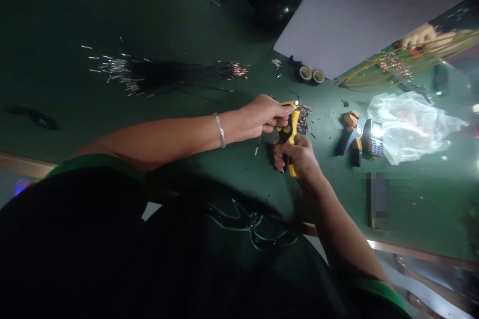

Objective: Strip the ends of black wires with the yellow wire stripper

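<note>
My right hand (299, 155) is wrapped round the handles of a yellow-and-black wire stripper (294, 122), which points away from me. Pinched closed at the tool's head, my left hand (266, 113) has a thin black wire (258, 143) in its fingers. The wire's silver terminal end hangs below that hand, and its other end is hidden by the fingers and the tool. Just beyond the jaws lies a heap of small dark and coppery scraps (305, 117). To the left is a bundle of black wires (168, 75), with silver terminals at one end and bare copper at the other.
On the green table (179, 15) are two tape rolls (312, 75), orange-handled pliers (352, 134), a lit keypad phone (375, 137) and a clear plastic bag (404, 124). A pale board (359, 10) spans the upper right. Another person's hand (419, 37) is near yellow wires (422, 62).
</note>
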`<action>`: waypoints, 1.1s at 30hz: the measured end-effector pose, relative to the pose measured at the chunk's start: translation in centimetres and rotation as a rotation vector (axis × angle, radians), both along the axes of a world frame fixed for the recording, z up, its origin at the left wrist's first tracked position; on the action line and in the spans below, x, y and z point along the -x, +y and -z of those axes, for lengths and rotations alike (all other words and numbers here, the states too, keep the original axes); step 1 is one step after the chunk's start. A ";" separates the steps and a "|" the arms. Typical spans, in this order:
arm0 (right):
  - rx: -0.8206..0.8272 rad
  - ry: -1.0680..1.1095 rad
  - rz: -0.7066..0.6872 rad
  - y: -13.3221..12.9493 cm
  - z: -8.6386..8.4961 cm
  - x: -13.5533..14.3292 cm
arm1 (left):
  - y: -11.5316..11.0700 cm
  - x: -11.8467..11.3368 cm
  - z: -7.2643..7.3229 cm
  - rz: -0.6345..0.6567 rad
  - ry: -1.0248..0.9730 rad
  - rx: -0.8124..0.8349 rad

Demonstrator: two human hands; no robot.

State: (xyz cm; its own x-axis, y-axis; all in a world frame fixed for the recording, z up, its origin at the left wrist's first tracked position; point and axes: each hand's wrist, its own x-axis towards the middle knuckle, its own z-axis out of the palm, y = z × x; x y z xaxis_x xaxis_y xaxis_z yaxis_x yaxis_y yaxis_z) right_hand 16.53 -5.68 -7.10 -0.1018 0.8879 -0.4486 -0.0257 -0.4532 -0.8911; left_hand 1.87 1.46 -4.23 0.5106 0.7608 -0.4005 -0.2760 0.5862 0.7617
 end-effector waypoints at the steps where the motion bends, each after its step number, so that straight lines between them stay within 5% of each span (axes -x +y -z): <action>1: 0.000 0.001 0.000 0.0 0.0 0.0 | 0.0 0.0 -0.1 -0.002 0.009 0.003; 11: 0.042 -0.025 0.008 0.5 -0.1 0.1 | 0.3 0.1 0.7 -0.011 0.072 -0.028; 23: 0.034 0.092 0.029 -0.1 -0.3 0.1 | 1.7 0.6 1.5 0.016 -0.110 0.027; 33: -0.075 0.337 0.061 -1.5 0.0 -0.8 | 1.7 1.5 0.1 0.035 -0.194 0.096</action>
State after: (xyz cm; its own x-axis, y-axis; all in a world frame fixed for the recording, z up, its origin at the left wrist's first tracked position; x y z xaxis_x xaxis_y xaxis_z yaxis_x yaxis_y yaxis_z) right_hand 17.33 -7.19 -7.09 -0.1784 0.9263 -0.3318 -0.3495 -0.3749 -0.8587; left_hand 0.39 3.20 -4.36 0.6104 0.7045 -0.3620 -0.3907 0.6654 0.6361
